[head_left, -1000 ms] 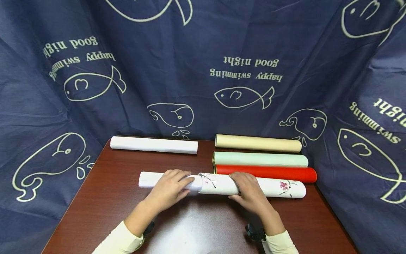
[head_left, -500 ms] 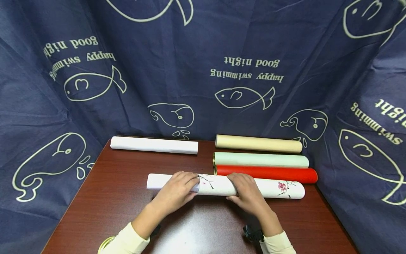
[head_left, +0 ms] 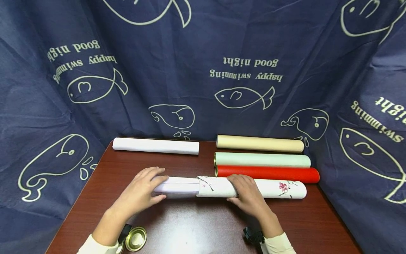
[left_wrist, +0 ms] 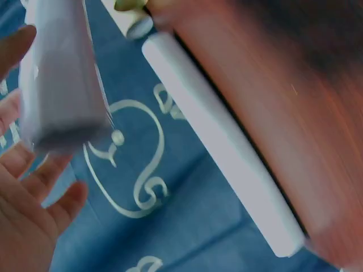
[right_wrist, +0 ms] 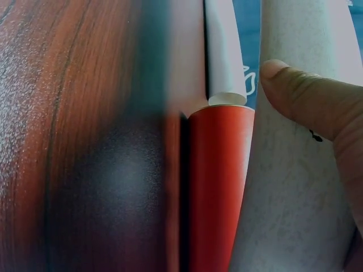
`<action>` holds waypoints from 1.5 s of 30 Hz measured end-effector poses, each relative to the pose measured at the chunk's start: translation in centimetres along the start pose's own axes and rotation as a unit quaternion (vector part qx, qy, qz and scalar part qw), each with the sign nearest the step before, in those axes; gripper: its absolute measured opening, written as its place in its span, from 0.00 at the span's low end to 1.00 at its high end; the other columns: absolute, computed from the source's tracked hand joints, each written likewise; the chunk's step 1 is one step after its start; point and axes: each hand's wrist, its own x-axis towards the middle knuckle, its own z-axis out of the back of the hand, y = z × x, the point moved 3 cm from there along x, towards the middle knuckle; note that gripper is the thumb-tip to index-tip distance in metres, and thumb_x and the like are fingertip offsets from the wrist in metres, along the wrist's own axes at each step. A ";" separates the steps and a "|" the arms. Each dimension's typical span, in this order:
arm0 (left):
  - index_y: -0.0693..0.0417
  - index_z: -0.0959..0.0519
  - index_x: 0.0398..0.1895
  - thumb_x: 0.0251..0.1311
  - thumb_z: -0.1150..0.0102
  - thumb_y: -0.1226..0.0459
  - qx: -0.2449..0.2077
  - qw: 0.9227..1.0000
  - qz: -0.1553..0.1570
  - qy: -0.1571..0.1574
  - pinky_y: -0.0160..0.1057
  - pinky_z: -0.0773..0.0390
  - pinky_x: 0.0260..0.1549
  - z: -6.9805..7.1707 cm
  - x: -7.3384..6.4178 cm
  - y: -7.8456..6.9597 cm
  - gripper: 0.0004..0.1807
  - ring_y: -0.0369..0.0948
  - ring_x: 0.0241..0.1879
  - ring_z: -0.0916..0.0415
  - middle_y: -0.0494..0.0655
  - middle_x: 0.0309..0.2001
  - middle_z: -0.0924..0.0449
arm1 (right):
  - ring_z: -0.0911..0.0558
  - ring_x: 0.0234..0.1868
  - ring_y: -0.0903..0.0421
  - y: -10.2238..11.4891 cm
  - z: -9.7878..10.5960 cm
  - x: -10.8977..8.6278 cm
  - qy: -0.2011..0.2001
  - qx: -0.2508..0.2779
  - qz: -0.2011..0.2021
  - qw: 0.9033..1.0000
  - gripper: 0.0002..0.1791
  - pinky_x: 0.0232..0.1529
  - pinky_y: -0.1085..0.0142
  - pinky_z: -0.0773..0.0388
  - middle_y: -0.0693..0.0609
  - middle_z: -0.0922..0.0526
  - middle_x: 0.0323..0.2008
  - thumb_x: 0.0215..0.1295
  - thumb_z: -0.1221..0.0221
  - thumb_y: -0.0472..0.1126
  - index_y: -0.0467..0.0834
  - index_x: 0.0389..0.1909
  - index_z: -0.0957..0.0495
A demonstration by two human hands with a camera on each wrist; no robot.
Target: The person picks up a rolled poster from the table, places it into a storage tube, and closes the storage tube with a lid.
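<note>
The paper roll (head_left: 182, 185) in the flowered tube (head_left: 216, 187) looks light, creasable — best held lightly where the left hand (head_left: 139, 192) spreads; the right hand (head_left: 248, 194) grips the tube.

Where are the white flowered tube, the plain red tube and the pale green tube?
White flowered tube (head_left: 219, 187): head view, left half.
Plain red tube (head_left: 269, 172): head view, middle.
Pale green tube (head_left: 262, 159): head view, middle.

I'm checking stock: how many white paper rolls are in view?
2: one roll at the back left of the table; another roll partly inside the floral tube. Other tubes may hide more.
</note>
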 end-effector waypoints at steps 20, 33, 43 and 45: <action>0.56 0.17 0.47 0.45 0.22 0.68 -0.190 0.979 0.032 -0.067 0.38 0.23 0.50 -2.2 -0.5 0.4 0.22 0.44 0.49 0.21 0.46 0.49 0.20 | 0.23 0.56 0.47 0.2 0.1 0.0 -0.008 0.006 0.001 1.000 0.41 0.59 0.49 0.32 0.48 0.20 0.54 0.37 0.20 0.43 0.44 0.57 0.25; 0.72 0.20 0.42 0.47 0.30 0.82 -0.429 0.891 0.121 -0.090 0.57 0.20 0.45 -3.4 2.2 -4.1 0.17 0.55 0.47 0.23 0.63 0.46 0.24 | 0.23 0.55 0.48 0.6 0.0 0.4 -0.009 0.007 0.006 1.000 0.41 0.59 0.49 0.32 0.48 0.20 0.54 0.37 0.20 0.44 0.44 0.57 0.26; 0.68 0.18 0.43 0.47 0.29 0.80 -0.419 0.897 0.104 -0.094 0.50 0.18 0.32 -6.2 2.7 -4.8 0.17 0.57 0.42 0.21 0.61 0.46 0.19 | 0.23 0.55 0.48 0.9 -0.1 0.5 -0.007 0.008 0.006 1.000 0.42 0.59 0.50 0.31 0.49 0.21 0.53 0.36 0.19 0.45 0.45 0.57 0.25; 0.66 0.18 0.44 0.48 0.29 0.79 -0.420 0.898 0.103 -0.087 0.47 0.19 0.29 -7.2 2.5 -4.6 0.17 0.54 0.40 0.22 0.60 0.47 0.18 | 0.23 0.55 0.48 1.0 -0.1 0.5 -0.007 0.006 0.007 1.000 0.42 0.59 0.49 0.31 0.49 0.21 0.53 0.36 0.19 0.45 0.45 0.57 0.25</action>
